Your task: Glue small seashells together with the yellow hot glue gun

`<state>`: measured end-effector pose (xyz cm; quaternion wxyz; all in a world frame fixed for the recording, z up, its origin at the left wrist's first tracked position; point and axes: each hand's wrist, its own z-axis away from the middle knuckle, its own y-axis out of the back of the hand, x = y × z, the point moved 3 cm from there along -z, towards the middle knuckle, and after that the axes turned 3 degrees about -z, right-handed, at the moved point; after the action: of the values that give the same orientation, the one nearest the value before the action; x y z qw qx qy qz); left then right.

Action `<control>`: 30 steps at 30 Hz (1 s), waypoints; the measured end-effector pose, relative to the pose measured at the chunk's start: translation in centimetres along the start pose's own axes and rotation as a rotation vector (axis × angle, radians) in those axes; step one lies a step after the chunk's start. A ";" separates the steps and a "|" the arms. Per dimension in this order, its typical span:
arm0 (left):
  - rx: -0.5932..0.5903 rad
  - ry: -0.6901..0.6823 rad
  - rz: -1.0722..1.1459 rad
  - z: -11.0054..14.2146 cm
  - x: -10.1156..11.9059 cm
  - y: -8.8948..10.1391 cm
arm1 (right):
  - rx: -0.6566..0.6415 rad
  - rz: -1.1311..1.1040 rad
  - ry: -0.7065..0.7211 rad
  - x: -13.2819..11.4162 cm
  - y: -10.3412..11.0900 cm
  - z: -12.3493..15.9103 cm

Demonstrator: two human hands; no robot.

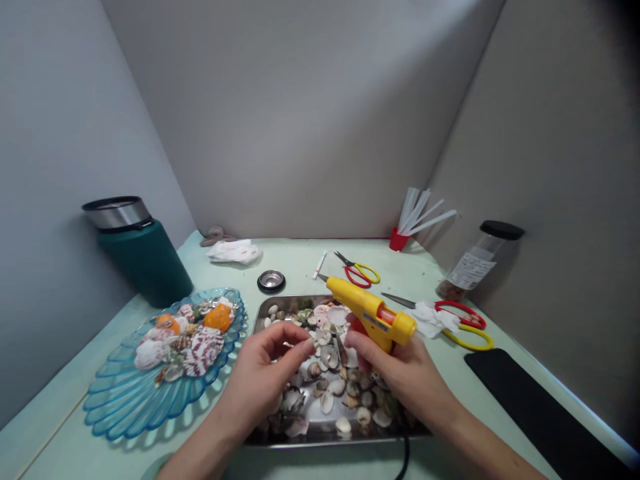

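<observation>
Right hand (400, 367) is wrapped around a yellow hot glue gun (357, 301) over a metal tray (320, 409) of seashells (327, 402). Left hand (270, 367) has thumb and index close, can't tell if pinching anything. Jar (470, 267) label's unreadable, sorry.

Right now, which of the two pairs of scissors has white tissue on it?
The right-hand pair, nearer the black-lidded jar: tissue lies over its middle. The farther pair, beside the white stick, has none.

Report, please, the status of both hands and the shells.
Right hand grips yellow glue gun. Left hand above metal tray, grasp unclear. Shells loose in tray. Black cord crosses its near rim.
</observation>
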<state>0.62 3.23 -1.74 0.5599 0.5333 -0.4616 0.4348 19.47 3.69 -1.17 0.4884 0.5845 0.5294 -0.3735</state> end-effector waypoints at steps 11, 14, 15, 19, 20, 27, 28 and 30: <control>0.068 0.095 0.250 -0.8 -0.3 0.7 | -0.418 0.363 0.445 -0.4 1.0 0.1; 0.071 0.088 0.281 -0.8 -0.5 0.8 | -0.421 0.432 0.426 -0.3 0.7 0.1; 0.075 0.085 0.290 -0.8 -0.5 0.8 | -0.421 0.449 0.434 -0.3 0.6 0.1; 0.078 0.075 0.327 -1.0 -0.7 0.8 | -0.408 0.515 0.493 -0.2 0.4 0.3; 0.077 0.073 0.333 -1.0 -0.8 0.8 | -0.406 0.535 0.505 -0.2 0.3 0.3; 0.042 0.056 0.369 -1.2 -1.2 0.7 | -0.398 0.621 0.577 0.2 0.0 0.5; 0.042 0.058 0.376 -1.1 -1.3 0.7 | -0.394 0.627 0.587 0.3 0.0 0.5; 0.050 0.069 0.387 -1.1 -1.4 0.7 | -0.399 0.633 0.594 0.3 -0.1 0.6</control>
<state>-0.26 4.40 -3.01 0.4677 0.4332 -0.5252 0.5637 19.46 3.17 -1.59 0.5082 0.6934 0.5035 0.0859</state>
